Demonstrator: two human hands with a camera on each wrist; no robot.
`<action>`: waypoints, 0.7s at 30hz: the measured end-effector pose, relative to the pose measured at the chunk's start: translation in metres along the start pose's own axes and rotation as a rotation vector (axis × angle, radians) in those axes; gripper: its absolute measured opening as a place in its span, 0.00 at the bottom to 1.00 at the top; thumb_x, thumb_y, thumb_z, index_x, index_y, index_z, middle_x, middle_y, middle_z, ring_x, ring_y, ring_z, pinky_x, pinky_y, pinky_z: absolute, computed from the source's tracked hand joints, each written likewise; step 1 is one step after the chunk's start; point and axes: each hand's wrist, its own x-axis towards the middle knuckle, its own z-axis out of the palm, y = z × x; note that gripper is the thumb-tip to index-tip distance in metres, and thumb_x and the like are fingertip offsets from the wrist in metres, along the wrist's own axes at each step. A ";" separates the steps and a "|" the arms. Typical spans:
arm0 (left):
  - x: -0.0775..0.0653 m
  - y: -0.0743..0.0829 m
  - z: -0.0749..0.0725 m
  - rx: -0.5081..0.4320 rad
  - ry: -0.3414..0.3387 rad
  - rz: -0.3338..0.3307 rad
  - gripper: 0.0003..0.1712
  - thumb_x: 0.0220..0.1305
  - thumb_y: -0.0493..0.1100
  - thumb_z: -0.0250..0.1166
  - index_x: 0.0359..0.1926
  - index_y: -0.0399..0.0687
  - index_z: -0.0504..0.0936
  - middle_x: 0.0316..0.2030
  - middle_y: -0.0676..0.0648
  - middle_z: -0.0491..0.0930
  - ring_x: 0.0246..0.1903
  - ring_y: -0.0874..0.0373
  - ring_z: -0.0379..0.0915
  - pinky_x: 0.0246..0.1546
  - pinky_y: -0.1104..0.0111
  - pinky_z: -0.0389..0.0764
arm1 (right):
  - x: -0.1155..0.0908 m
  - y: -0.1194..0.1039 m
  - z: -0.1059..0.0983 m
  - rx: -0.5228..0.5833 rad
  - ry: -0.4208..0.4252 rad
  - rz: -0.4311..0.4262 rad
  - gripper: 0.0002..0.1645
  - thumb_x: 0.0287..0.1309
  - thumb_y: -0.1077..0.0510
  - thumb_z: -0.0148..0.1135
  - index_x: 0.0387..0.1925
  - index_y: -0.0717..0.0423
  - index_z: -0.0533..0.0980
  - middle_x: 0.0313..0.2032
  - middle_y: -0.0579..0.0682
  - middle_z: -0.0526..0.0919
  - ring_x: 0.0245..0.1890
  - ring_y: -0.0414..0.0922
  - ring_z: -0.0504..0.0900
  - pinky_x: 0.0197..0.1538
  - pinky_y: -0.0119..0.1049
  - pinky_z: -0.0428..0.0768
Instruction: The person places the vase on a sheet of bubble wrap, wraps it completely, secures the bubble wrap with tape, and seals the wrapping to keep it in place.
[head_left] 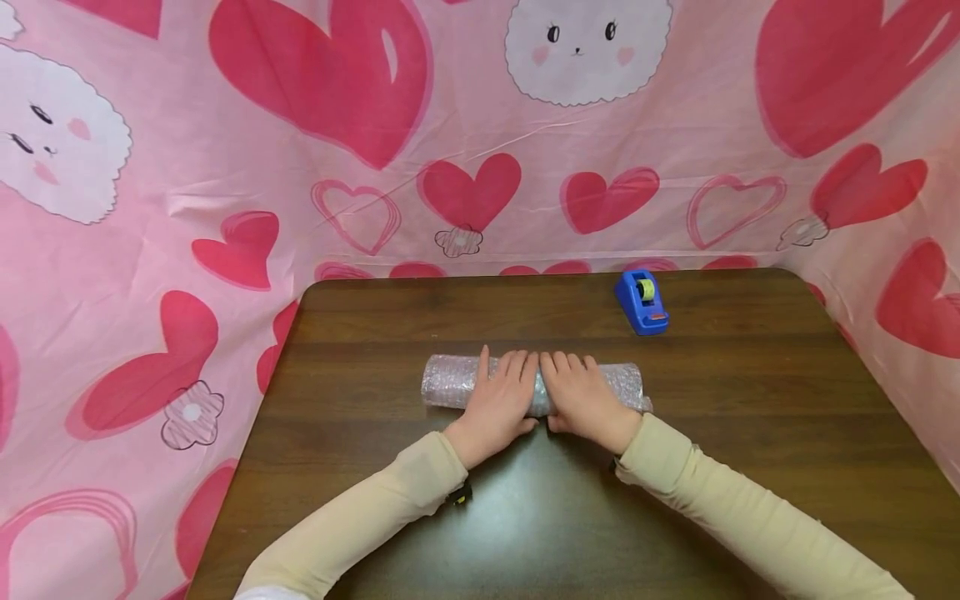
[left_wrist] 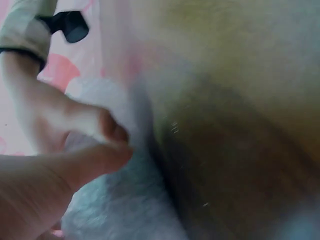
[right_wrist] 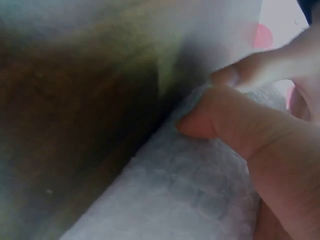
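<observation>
The bubble wrap (head_left: 448, 383) is clear plastic, bumpy and glossy. The table (head_left: 360, 321) looks like smooth brown wood with a soft sheen; the dispenser (head_left: 632, 308) is smooth plastic, the sleeves (head_left: 360, 525) matt cloth.

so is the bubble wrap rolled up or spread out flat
Rolled up: the head view shows the bubble wrap as a long tube lying on the table. Whether anything is inside, I cannot tell.

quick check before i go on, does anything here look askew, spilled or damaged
Nothing looks spilled or damaged. The only slight oddity is the bubble wrap roll: a small bit juts out at its right end in the head view, leaving that end uneven. The blue tape dispenser stands upright.
</observation>
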 end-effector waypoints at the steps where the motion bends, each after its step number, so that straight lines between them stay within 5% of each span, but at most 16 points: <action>1: -0.001 0.002 0.001 0.013 0.006 -0.007 0.58 0.53 0.63 0.80 0.75 0.37 0.65 0.70 0.38 0.71 0.70 0.45 0.66 0.71 0.36 0.60 | 0.002 0.001 -0.002 0.026 -0.025 0.005 0.56 0.37 0.44 0.87 0.61 0.71 0.69 0.48 0.64 0.79 0.46 0.60 0.80 0.48 0.58 0.80; 10: 0.002 0.004 0.010 0.127 0.011 -0.029 0.64 0.50 0.67 0.80 0.77 0.39 0.62 0.71 0.39 0.69 0.71 0.46 0.65 0.69 0.32 0.59 | 0.021 0.016 -0.017 0.174 -0.259 0.026 0.51 0.41 0.47 0.84 0.61 0.69 0.69 0.51 0.65 0.79 0.51 0.62 0.80 0.52 0.61 0.78; 21: 0.013 0.002 0.013 0.105 0.035 -0.071 0.61 0.47 0.65 0.82 0.74 0.41 0.66 0.66 0.41 0.72 0.68 0.47 0.68 0.68 0.30 0.59 | 0.032 0.023 -0.021 0.234 -0.352 0.034 0.46 0.45 0.48 0.82 0.59 0.66 0.69 0.50 0.62 0.80 0.51 0.59 0.81 0.57 0.63 0.76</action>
